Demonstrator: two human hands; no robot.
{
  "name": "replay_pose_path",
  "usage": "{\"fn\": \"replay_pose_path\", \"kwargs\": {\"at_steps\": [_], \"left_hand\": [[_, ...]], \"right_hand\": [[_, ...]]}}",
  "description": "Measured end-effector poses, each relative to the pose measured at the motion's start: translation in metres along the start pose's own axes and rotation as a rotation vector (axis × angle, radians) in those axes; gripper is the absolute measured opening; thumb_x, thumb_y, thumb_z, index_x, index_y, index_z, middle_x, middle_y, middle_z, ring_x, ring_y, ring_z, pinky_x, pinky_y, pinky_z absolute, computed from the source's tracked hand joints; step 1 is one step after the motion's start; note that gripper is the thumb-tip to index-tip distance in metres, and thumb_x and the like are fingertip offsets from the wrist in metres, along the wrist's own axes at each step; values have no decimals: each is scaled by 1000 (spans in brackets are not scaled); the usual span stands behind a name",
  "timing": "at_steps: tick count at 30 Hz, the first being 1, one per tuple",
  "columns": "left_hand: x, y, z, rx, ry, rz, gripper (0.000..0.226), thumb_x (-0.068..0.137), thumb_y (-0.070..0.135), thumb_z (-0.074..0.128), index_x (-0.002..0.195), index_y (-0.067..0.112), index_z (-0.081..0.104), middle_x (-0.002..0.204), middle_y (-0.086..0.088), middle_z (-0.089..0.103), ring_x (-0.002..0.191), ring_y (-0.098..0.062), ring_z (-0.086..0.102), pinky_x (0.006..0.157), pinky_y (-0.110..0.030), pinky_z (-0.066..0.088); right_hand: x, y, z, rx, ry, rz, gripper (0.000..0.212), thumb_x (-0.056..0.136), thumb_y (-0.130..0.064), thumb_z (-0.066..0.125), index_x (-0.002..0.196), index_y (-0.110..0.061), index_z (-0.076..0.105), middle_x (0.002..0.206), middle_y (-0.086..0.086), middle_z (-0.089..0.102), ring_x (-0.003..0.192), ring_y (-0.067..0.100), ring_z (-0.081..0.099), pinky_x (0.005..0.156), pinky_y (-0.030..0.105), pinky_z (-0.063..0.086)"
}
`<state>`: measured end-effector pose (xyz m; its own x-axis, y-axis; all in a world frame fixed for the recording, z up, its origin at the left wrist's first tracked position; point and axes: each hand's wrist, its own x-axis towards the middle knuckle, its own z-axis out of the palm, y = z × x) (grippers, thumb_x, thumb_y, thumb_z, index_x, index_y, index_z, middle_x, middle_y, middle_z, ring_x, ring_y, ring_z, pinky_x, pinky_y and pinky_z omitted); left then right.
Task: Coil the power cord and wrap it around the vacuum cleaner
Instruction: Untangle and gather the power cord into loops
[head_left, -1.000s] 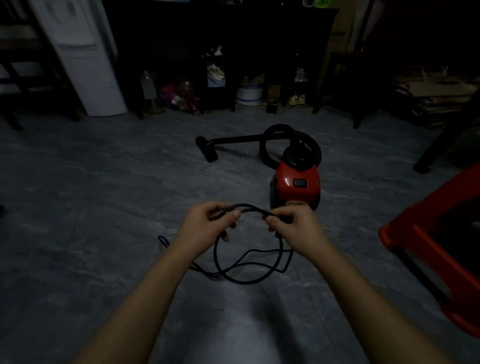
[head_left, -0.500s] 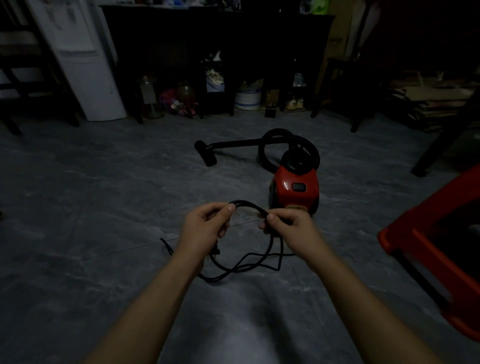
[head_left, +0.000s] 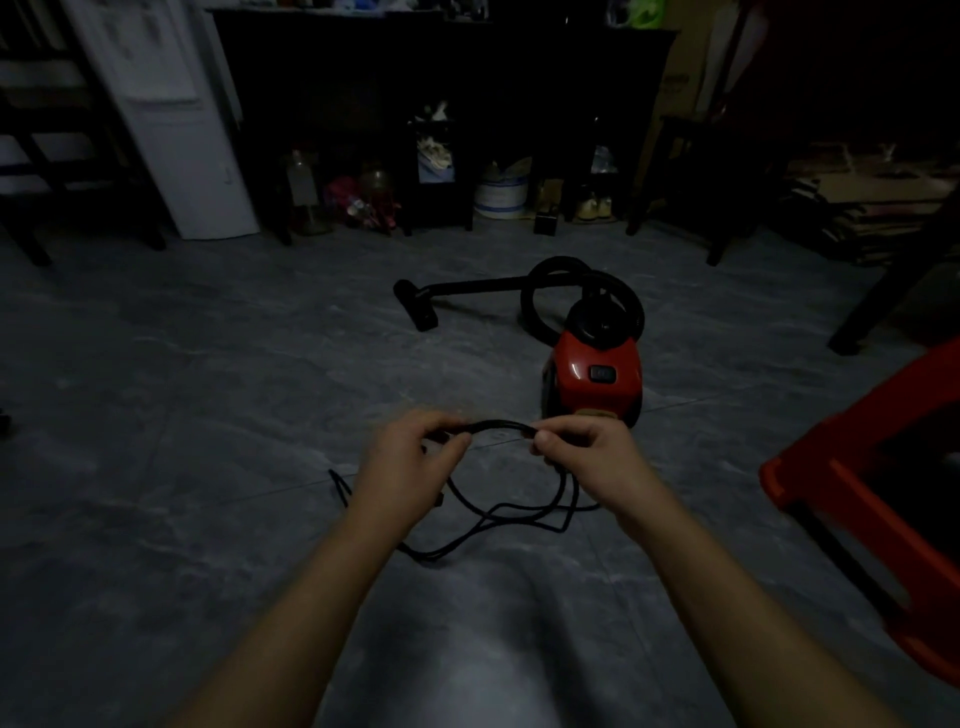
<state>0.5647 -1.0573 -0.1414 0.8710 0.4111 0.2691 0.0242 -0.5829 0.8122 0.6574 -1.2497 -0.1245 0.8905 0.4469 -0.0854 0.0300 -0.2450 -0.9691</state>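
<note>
A small red vacuum cleaner (head_left: 592, 379) stands on the grey floor, its black hose (head_left: 550, 280) looped behind it and the nozzle lying to the left. The black power cord (head_left: 498, 512) hangs in loose loops from both hands down to the floor. My left hand (head_left: 410, 457) pinches one end of a short arched stretch of cord. My right hand (head_left: 582, 452) pinches the other end, just in front of the vacuum. A loose cord end lies on the floor left of my left wrist.
A red plastic stool (head_left: 872, 499) stands close on the right. A dark cabinet (head_left: 441, 104) with bottles and clutter at its foot lines the back wall, a white appliance (head_left: 171, 119) at back left, dark chair legs (head_left: 883, 291) at right.
The hanging loops have drawn in and flattened into a smaller bundle under my hands. Both hands stayed close together, holding the cord.
</note>
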Motion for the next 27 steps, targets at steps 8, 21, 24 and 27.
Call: {"fn": "replay_pose_path", "kwargs": {"at_steps": [8,21,24,27], "left_hand": [[-6,6,16,180,103,188,12,86,32,72,97,27,69,91,15,62,83,-2,58,69,-10,41],[-2,17,20,-347,-35,-329,16,91,30,68,84,17,75,81,-5,75,81,-17,71,68,-33,58],[-3,20,16,-321,-91,-296,16,92,26,68,80,17,74,80,-6,74,77,-14,70,64,-27,56],[-1,20,14,-271,-134,-257,17,90,24,70,80,10,74,75,-8,72,66,-6,64,60,-24,52]], "right_hand": [[-2,-1,10,106,44,98,8,90,-14,69,93,-21,73,89,2,76,79,12,67,66,18,53],[-9,5,41,77,-20,-20,15,88,-11,72,92,-26,71,86,2,76,76,4,71,65,16,56],[-9,12,46,47,-11,-41,12,85,-13,76,92,-22,71,85,5,73,79,14,73,71,30,61],[-8,15,50,4,-25,-70,12,83,-14,78,93,-16,72,81,5,73,76,18,73,73,37,62]]}}
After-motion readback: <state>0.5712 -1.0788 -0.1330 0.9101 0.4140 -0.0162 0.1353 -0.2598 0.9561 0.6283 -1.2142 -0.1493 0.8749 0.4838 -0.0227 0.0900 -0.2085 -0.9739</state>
